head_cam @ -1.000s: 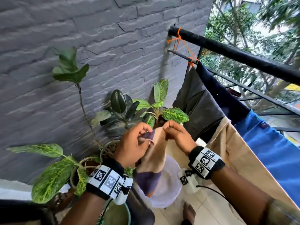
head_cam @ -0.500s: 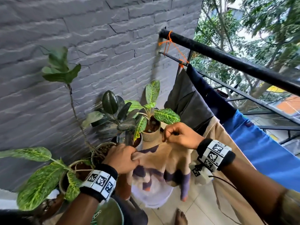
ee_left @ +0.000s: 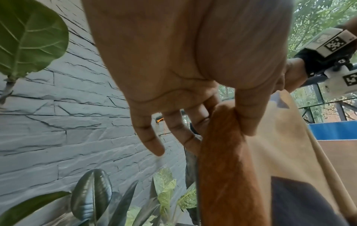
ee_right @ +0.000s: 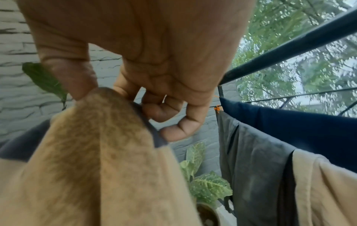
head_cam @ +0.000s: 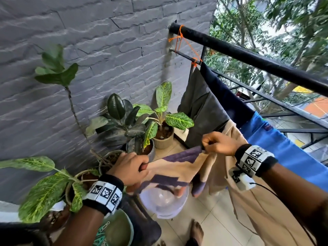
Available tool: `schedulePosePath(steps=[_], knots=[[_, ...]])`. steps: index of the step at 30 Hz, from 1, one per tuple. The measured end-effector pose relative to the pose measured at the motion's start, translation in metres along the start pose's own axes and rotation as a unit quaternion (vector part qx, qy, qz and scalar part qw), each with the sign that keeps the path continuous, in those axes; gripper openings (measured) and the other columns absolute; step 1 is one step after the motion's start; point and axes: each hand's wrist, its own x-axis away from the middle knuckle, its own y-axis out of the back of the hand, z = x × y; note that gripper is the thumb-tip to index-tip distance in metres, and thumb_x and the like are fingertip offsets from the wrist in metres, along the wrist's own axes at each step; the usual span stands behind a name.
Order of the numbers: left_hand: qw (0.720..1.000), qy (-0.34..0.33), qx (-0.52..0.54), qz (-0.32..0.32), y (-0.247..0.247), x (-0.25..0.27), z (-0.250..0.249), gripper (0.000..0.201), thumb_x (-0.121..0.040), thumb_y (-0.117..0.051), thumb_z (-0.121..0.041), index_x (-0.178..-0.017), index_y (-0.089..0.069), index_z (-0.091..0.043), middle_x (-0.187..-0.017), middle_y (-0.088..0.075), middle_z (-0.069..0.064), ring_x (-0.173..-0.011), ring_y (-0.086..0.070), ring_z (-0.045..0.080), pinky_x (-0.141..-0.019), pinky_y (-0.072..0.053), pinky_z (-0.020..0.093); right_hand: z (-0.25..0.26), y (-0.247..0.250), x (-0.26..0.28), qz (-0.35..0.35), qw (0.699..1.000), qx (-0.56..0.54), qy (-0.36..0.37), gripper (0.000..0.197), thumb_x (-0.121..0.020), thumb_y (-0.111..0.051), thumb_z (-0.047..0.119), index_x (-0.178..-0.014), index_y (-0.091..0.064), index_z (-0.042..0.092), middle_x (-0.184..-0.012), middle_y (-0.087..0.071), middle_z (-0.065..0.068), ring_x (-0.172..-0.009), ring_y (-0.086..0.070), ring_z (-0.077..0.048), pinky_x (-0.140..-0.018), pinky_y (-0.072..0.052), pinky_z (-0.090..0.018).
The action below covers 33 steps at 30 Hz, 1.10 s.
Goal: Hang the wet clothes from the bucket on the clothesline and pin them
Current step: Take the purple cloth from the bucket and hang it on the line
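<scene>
Head view shows both hands holding a tan cloth with purple patches (head_cam: 177, 167), stretched between them above a translucent white plastic bucket (head_cam: 165, 203) that stands on the tiled floor (head_cam: 209, 221). On the left, the left hand (head_cam: 130, 167) is curled around one top corner of the cloth; the left wrist view shows the thumb (ee_left: 249, 113) pressing the fabric against the fingers. On the right and slightly higher, the right hand (head_cam: 219, 143) pinches the other top corner, thumb and fingers closed on it in the right wrist view. The cloth sags between the hands and its lower edge hangs down to the bucket's rim. Farther right, a dark grey garment (head_cam: 200, 110), a navy garment (head_cam: 225, 96), a beige garment (head_cam: 252, 192) and a bright blue garment (head_cam: 287, 150) hang along a thin line below the black metal railing (head_cam: 248, 57). Potted green plants (head_cam: 142, 119) stand against the grey stone wall (head_cam: 88, 50) on the far left.
</scene>
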Motion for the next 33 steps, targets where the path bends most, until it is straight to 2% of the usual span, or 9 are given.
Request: schedulePosePath(steps=[3,7,12,16,22,24,27,30,33], knots=[[0.997,-0.014,0.063,-0.030,0.004,0.001,-0.011,0.025,-0.079,-0.064,-0.032,-0.076,-0.041,-0.025,-0.066,-0.048,-0.008,-0.070,-0.048,0.017,-0.064,-0.030,0.033,-0.012,0.003,0.005,-0.029,0.996,0.086,0.001,0.022,-0.067,-0.068,0.034,-0.056,-0.050,0.028,-0.067,-0.054,0.001,-0.063,-0.051,-0.012,-0.065,-0.042,-0.033],[0.992,-0.019,0.127,-0.010,0.010,0.002,-0.021,0.039,-0.064,-0.082,-0.033,-0.084,-0.049,-0.028,-0.066,-0.057,-0.012,-0.059,-0.051,-0.001,-0.051,-0.036,0.020,-0.025,0.011,0.012,-0.054,0.961,0.269,-0.036,0.019,-0.073,-0.070,0.022,-0.068,-0.052,0.024,-0.075,-0.056,0.008,-0.083,-0.048,-0.015,-0.063,-0.029,-0.010],[0.999,0.028,0.044,-0.001,0.012,-0.001,-0.012,0.028,-0.079,-0.072,-0.031,-0.068,-0.046,-0.030,-0.072,-0.057,-0.009,-0.075,-0.061,0.018,-0.065,-0.048,0.032,-0.027,0.008,0.018,-0.070,0.960,0.267,-0.057,0.025,-0.070,-0.066,0.016,-0.080,-0.045,0.026,-0.077,-0.054,0.006,-0.083,-0.046,-0.016,-0.068,-0.029,-0.027],[0.997,0.055,-0.051,0.035,0.007,0.004,-0.001,0.037,-0.080,-0.064,-0.048,-0.065,-0.039,-0.025,-0.069,-0.054,-0.004,-0.079,-0.058,0.026,-0.068,-0.038,0.035,-0.033,0.004,0.028,-0.048,0.963,0.248,-0.091,0.028,-0.075,-0.061,0.014,-0.099,-0.058,0.028,-0.085,-0.062,0.007,-0.083,-0.055,-0.016,-0.072,-0.037,-0.027],[0.986,0.016,0.153,-0.058,-0.006,0.010,-0.013,0.041,-0.080,-0.055,-0.055,-0.070,-0.043,-0.017,-0.060,-0.051,0.002,-0.062,-0.054,0.024,-0.058,-0.046,0.040,-0.040,0.000,0.029,-0.069,0.914,0.370,-0.154,0.030,-0.070,-0.056,0.035,-0.097,-0.071,0.029,-0.099,-0.067,0.002,-0.104,-0.060,-0.025,-0.089,-0.044,-0.034],[0.964,0.001,0.247,-0.098,-0.002,0.006,-0.027,0.045,-0.082,-0.055,-0.057,-0.071,-0.044,-0.015,-0.062,-0.049,0.004,-0.062,-0.052,0.023,-0.059,-0.043,0.040,-0.028,-0.011,0.025,-0.050,0.887,0.444,-0.113,0.043,-0.070,-0.062,0.039,-0.113,-0.065,0.037,-0.114,-0.057,0.003,-0.110,-0.051,-0.024,-0.091,-0.042,-0.037],[0.936,-0.072,0.329,-0.106,0.006,-0.005,-0.063,0.029,-0.086,-0.063,-0.044,-0.072,-0.045,-0.026,-0.064,-0.049,-0.012,-0.060,-0.046,0.005,-0.058,-0.038,0.023,0.009,-0.039,0.017,-0.004,0.955,0.293,0.053,0.073,-0.070,-0.074,0.041,-0.138,-0.048,0.033,-0.128,-0.052,0.004,-0.114,-0.047,-0.014,-0.097,-0.044,-0.035],[0.935,-0.112,0.321,-0.098,0.005,-0.015,-0.093,0.030,-0.088,-0.071,-0.022,-0.077,-0.045,-0.032,-0.070,-0.054,-0.025,-0.063,-0.049,-0.003,-0.059,-0.033,0.011,0.038,-0.061,0.004,-0.022,0.983,0.129,0.128,0.043,-0.072,-0.081,0.025,-0.110,-0.067,0.013,-0.102,-0.067,0.002,-0.090,-0.057,-0.008,-0.081,-0.048,-0.027],[0.917,-0.109,0.367,-0.112,-0.003,-0.014,-0.095,0.026,-0.085,-0.073,-0.028,-0.082,-0.048,-0.028,-0.079,-0.064,-0.023,-0.073,-0.060,-0.002,-0.067,-0.047,0.019,0.043,-0.068,0.002,-0.022,0.987,0.117,0.107,0.019,-0.077,-0.073,0.021,-0.069,-0.061,0.008,-0.063,-0.055,-0.002,-0.058,-0.047,-0.019,-0.057,-0.039,-0.029]])
